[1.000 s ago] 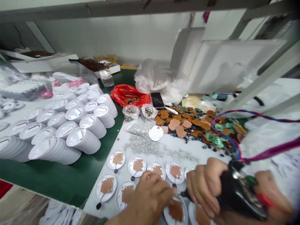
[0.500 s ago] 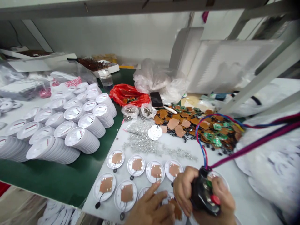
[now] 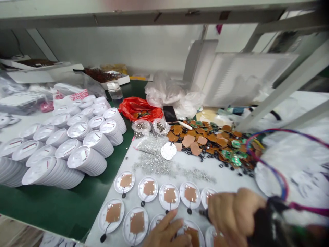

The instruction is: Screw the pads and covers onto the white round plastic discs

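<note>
The room looks bright and evenly lit with soft shadows; the right hand (image 3: 235,214) smears with motion, and the shelf beam (image 3: 154,15) bows toward the edges.

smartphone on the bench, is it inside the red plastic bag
No, the smartphone lies outside the red plastic bag, just to its right, beside the clear plastic wrap.

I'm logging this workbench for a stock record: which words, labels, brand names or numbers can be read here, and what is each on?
Red lettering on the white plastic bag: too blurred to read.
Small labels on the stacked white discs: too small to read.
</note>
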The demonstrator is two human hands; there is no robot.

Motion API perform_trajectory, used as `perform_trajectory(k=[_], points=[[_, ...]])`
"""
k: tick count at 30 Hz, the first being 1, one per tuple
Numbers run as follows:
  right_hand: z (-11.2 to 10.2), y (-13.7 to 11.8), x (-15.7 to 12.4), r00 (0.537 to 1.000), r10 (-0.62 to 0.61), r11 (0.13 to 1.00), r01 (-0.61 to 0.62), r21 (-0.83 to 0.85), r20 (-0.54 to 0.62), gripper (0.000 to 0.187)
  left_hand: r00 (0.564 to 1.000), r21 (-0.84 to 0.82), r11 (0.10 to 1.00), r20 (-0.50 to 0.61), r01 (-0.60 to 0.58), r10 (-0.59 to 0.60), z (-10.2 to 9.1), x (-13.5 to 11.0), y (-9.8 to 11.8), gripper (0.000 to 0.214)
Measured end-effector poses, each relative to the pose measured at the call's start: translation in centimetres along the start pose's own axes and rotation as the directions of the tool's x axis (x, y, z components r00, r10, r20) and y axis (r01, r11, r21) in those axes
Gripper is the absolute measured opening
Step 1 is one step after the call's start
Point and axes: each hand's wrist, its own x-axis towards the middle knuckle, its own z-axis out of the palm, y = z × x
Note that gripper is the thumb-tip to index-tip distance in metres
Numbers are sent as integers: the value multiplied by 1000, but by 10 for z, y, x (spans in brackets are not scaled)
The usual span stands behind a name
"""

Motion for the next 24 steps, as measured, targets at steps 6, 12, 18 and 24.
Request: perform_trajectory(k=[6, 12, 18, 24], points=[[17, -13, 51, 895, -291, 949, 314, 15, -338, 54, 999, -19, 999, -17, 30, -31, -4, 10, -7, 39], [12, 23, 77, 919, -234, 966, 256, 27, -318, 50, 983, -90, 982, 97, 167, -158, -33, 51, -39, 18], [12, 22, 79, 925, -231, 966, 254, 40, -303, 54, 855, -75, 905, 368, 418, -364, -49, 83, -60, 18], [10, 28, 78, 929, -216, 973, 231, 17, -300, 52, 727, -10, 856, 534, 516, -432, -42, 111, -68, 18]])
